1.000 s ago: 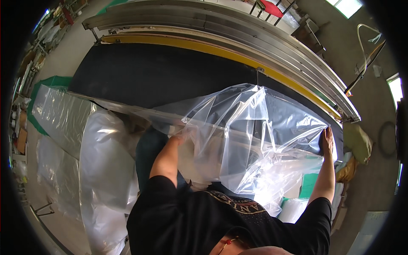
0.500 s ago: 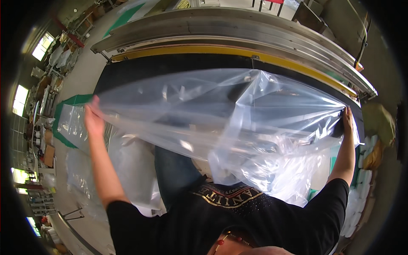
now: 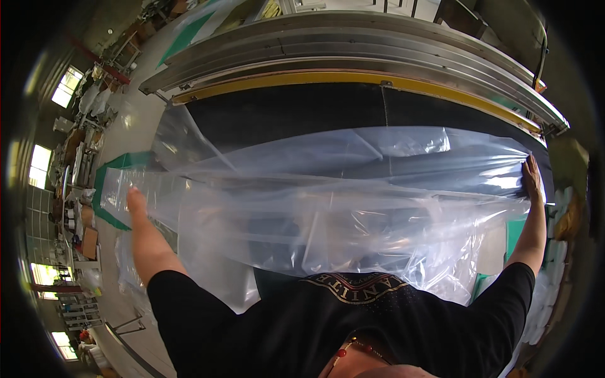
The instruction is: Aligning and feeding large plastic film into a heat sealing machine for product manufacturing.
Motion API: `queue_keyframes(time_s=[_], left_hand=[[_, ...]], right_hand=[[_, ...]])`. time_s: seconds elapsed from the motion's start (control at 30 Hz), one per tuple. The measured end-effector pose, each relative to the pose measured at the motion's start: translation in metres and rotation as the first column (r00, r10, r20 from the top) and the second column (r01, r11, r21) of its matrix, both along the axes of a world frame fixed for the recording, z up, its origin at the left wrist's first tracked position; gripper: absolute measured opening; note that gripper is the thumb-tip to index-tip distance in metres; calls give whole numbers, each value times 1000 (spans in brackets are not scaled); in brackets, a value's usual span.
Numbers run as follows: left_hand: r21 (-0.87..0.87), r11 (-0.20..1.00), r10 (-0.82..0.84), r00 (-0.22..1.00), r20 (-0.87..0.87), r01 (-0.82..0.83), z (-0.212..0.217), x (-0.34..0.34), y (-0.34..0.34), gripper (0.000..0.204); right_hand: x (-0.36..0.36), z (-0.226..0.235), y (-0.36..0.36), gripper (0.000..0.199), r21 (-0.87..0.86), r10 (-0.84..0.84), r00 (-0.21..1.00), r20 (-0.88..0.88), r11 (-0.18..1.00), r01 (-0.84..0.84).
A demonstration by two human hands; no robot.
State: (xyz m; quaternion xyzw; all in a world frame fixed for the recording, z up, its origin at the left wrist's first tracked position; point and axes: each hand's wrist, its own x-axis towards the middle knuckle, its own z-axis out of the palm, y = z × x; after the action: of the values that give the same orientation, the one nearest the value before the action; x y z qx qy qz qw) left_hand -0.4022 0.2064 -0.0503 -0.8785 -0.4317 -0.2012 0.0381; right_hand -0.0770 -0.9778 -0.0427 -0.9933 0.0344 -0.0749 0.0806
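On the black table top point(image 3: 277, 110) and past its near edge, a big clear sheet point(image 3: 353, 195) fills the picture's middle, its long way going left from the flat, straight-fingered right hand point(image 3: 533, 176) touching it toward the blurry left hand point(image 3: 136, 203), whose grip I cannot tell.

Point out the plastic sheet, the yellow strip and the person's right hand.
Plastic sheet point(image 3: 353, 208): head view, middle of its clear spread.
Yellow strip point(image 3: 328, 77): head view, its face near mid-length.
Right hand point(image 3: 534, 179): head view, back of the hand.
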Motion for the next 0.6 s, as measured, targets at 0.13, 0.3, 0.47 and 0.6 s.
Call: queue_keyframes(time_s=[0.13, 0.3, 0.47, 0.6], left_hand=[[-176, 984, 51, 987, 154, -24, -36, 0, -26, 36], [4, 969, 247, 969, 7, -247, 3, -16, -18, 31], [121, 721, -666, 634, 392, 683, 54, 125, -241, 12], [-130, 689, -715, 698, 32, 713, 33, 137, -200, 38]], right_hand=[[-11, 12, -2, 55, 87, -8, 1000, -12, 996, 9], [27, -19, 10, 50, -211, 149, 985, -89, 963, -165], [13, -15, -107, 46, 74, 112, 993, 24, 991, -113], [27, -43, -92, 45, -54, 185, 982, -31, 981, -186]])
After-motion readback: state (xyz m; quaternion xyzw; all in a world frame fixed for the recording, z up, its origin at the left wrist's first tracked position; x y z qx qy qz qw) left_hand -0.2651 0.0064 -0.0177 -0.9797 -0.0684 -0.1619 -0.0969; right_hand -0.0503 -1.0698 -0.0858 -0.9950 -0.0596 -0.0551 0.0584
